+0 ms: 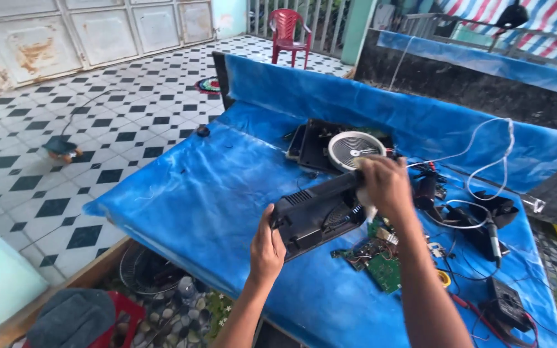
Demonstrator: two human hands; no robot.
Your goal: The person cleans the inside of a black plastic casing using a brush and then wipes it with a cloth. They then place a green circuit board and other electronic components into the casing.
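Observation:
A black plastic appliance housing [314, 212] is lifted on edge above the blue-covered table [207, 187]. My left hand [267, 248] grips its near left corner. My right hand [387, 183] is closed over its far upper end, with something pale under the fingers. Just behind the housing lies a round white heating coil [354, 149] on a black base plate [314, 145]. A green circuit board [376, 261] with wires lies on the table below my right forearm.
To the right lie a white cable [491, 161], black parts and a black meter with red leads [504, 306]. A red plastic chair [289, 32] stands on the checkered floor far back. A fan grille [146, 270] and clutter sit below the table's near edge.

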